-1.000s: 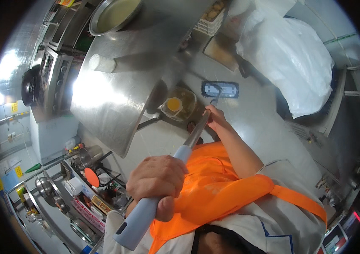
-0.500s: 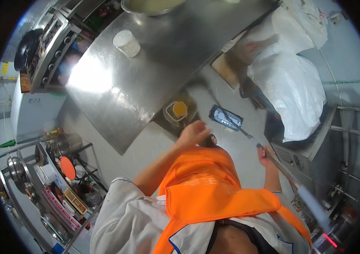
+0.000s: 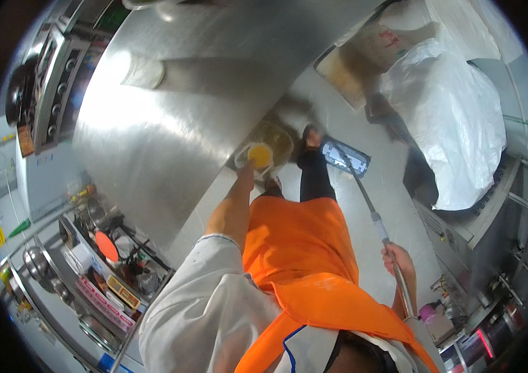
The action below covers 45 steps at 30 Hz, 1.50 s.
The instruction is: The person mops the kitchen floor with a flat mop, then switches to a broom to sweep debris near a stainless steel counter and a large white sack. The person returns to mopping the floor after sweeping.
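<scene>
In my right hand is the metal pole of a flat mop, the fingers wrapped around it. The mop's dark-edged rectangular head rests on the floor by my right foot. My left arm stretches down beside the metal table, and my left hand is at the near edge of a round yellow thing with a pale, translucent rim around it. Its fingers are small and blurred, so I cannot make out whether they grip that rim. An orange apron covers my front.
A steel table fills the upper left, with a white tub on it. At right, a large white plastic bag lies over a low metal unit. A shelf rack with pans stands lower left; a stove is beyond it.
My left hand has reached down and left to the yellow thing. The right hand still holds the pole. My view has shifted, and my legs and right foot now show.
</scene>
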Motion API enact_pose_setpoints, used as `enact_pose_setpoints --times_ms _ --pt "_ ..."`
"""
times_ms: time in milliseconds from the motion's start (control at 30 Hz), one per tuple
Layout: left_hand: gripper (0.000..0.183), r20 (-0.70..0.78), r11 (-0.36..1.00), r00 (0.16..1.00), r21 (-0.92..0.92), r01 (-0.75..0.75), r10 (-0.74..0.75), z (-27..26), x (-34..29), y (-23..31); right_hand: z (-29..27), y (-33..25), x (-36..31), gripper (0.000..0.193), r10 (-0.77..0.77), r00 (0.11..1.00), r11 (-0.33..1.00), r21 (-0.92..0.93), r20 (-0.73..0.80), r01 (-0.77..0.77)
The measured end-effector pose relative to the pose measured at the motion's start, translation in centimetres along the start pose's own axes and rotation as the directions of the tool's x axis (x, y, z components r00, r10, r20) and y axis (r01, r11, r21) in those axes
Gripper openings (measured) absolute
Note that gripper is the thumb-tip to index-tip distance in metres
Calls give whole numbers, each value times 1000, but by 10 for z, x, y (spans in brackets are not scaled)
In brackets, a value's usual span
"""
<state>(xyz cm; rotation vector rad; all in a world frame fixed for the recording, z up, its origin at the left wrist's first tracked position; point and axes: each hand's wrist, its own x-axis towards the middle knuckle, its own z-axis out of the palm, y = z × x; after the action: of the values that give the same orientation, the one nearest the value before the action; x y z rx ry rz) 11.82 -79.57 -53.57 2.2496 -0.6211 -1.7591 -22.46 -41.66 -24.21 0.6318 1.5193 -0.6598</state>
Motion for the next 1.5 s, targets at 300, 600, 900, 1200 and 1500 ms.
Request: enact_pose_setpoints --times_ms 300,600,900,1200,1500 --pt "29 -78 990 993 -117 83 -92 44 -35 51 8 -12 -3 19 27 998 975 220 49 -37" --pt "33 173 998 984 -47 53 -44 160 -90 135 0 -38 5 17 54 995 987 147 85 -66" --pt "40 309 995 951 -95 22 9 303 -111 196 6 -47 7 19 81 990 980 170 112 -100" --pt "30 595 957 797 -277 89 98 441 -109 216 21 -43 -9 24 60 998 992 105 37 -63" --pt "38 885 947 450 36 -319 117 309 -194 178 29 -34 -5 26 -9 1000 1000 29 -3 9"
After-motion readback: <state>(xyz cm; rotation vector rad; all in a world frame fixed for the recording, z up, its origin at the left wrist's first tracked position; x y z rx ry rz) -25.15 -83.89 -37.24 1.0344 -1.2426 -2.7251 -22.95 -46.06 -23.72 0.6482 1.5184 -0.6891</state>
